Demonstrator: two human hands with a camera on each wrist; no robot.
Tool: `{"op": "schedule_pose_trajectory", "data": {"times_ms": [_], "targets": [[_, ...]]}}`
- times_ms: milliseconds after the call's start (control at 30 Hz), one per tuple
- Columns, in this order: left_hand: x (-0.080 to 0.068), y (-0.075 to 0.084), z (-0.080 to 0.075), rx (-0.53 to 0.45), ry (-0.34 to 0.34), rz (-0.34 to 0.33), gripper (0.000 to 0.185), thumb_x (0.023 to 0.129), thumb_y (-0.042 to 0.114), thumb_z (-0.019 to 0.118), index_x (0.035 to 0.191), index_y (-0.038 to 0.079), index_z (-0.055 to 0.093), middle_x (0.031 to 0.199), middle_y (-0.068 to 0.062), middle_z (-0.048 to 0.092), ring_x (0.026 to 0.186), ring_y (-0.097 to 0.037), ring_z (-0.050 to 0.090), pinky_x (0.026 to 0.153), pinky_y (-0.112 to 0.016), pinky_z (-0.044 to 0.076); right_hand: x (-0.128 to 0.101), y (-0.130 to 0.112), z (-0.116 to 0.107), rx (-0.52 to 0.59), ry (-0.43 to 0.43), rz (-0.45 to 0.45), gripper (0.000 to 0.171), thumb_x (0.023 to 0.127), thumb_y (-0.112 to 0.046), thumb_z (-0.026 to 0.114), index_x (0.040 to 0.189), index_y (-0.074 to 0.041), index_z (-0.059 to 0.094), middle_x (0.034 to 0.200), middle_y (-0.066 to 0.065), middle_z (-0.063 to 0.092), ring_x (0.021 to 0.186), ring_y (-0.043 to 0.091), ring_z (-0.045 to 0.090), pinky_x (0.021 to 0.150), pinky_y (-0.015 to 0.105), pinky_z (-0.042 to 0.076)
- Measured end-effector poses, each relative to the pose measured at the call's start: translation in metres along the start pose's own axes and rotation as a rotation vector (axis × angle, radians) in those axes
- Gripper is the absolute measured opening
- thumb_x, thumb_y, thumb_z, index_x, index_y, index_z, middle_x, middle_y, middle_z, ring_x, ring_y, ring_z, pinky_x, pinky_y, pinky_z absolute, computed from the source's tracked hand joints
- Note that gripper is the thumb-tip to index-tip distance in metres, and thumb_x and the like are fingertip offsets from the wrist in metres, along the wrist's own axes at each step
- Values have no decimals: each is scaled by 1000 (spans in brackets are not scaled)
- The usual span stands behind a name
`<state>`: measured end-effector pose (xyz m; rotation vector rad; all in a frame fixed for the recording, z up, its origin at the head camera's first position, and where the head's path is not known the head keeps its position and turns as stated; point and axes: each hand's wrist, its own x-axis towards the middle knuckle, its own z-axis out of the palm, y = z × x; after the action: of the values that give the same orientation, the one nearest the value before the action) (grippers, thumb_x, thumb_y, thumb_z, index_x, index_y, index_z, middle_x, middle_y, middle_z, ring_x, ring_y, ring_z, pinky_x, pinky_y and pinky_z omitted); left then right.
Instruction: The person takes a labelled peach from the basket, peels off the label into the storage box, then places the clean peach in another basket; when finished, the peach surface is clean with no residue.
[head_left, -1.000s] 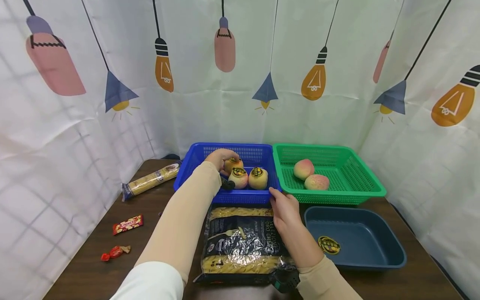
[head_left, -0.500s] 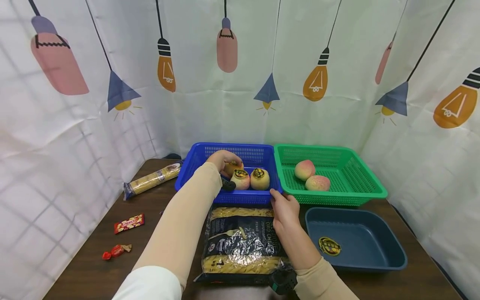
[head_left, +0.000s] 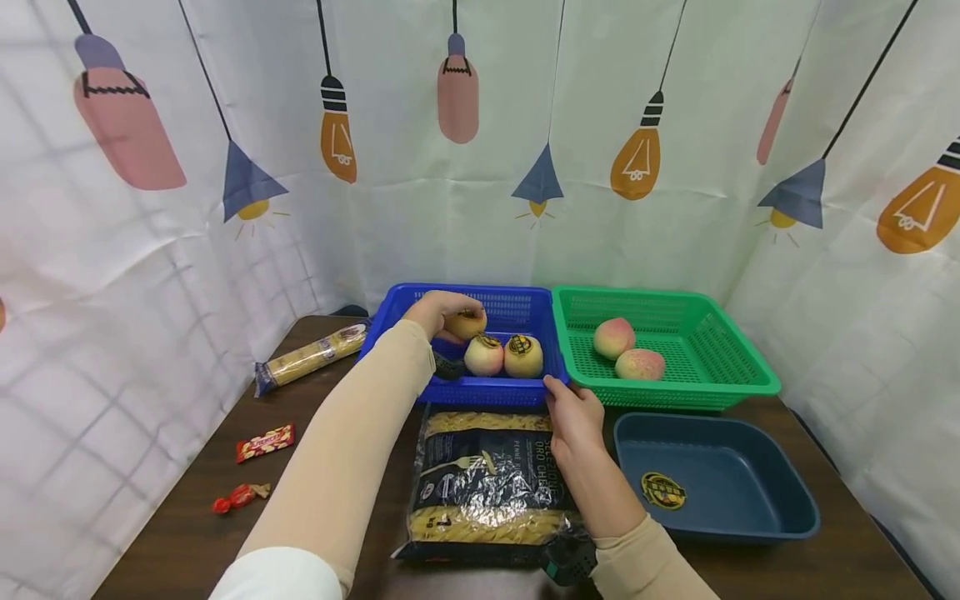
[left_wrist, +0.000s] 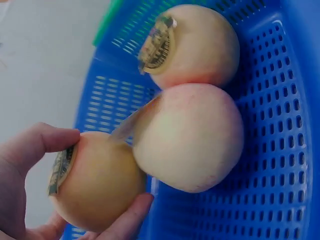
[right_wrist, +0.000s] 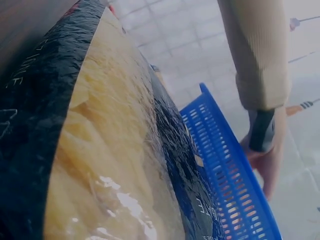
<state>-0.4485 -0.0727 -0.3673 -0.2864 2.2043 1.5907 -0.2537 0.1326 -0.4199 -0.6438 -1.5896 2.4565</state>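
Observation:
My left hand [head_left: 444,312] grips a peach [left_wrist: 102,185] with a dark label, thumb on one side and fingers on the other, over the left part of the blue basket [head_left: 510,390]. Beside it in the basket sit two more labelled peaches, a middle one [head_left: 484,356] and a right one [head_left: 522,357]. In the left wrist view the held peach overlaps the edge of the middle one [left_wrist: 192,137]. At the basket's front right corner, my right hand [head_left: 577,421] holds the rim. That hand's fingers are outside the right wrist view, where the basket wall [right_wrist: 220,155] shows.
A green basket [head_left: 697,388] with two peaches adjoins the blue one. In front lie a black penne bag [head_left: 487,475] and a dark blue tray [head_left: 750,467] with a round label. Spaghetti [head_left: 318,354], a red-wrapped bar [head_left: 265,442] and a candy [head_left: 242,497] lie left.
My left hand has raised its peach slightly above the other two. The right hand stays at the basket's corner. The head view has shifted a little to the left.

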Motion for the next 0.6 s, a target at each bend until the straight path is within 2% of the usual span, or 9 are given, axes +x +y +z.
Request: {"op": "schedule_pose_trajectory", "data": {"times_ms": [133,233,333,433,600], "targets": [[-25,7,-11,-100,29,17,71,92,24,85,156,8,57,158,-22,50,132,-40,62,110,-50,63,-1,1,3,-5,9,-10,71,110,-9,65,170,7,31,178,25,32,166,39,38,134,44,38],[-44,7,-21,-181,35,33,71,92,25,86,156,11,58,160,-21,50,133,-42,63,110,-48,63,-2,1,7,2,12,-19,69,110,-8,65,169,8,33,177,26,34,166,39,39,134,44,39],[-56,2,-28,-237,22,80,68,92,26,87,153,13,62,158,-19,52,132,-43,64,106,-47,65,-2,3,9,0,15,-21,68,110,-8,66,168,8,34,176,26,35,165,39,40,133,43,40],[-68,-8,-26,-298,-2,152,67,91,25,87,153,15,64,157,-18,53,133,-43,63,103,-47,66,-1,3,7,-11,17,-13,70,110,-10,67,169,7,33,177,25,33,166,38,39,133,43,40],[-102,-24,-11,-376,-7,288,74,92,23,87,159,17,55,160,-17,53,134,-41,67,101,-51,66,-3,3,0,-30,29,-7,73,110,-14,68,171,4,32,179,24,31,165,38,40,133,44,39]]}}
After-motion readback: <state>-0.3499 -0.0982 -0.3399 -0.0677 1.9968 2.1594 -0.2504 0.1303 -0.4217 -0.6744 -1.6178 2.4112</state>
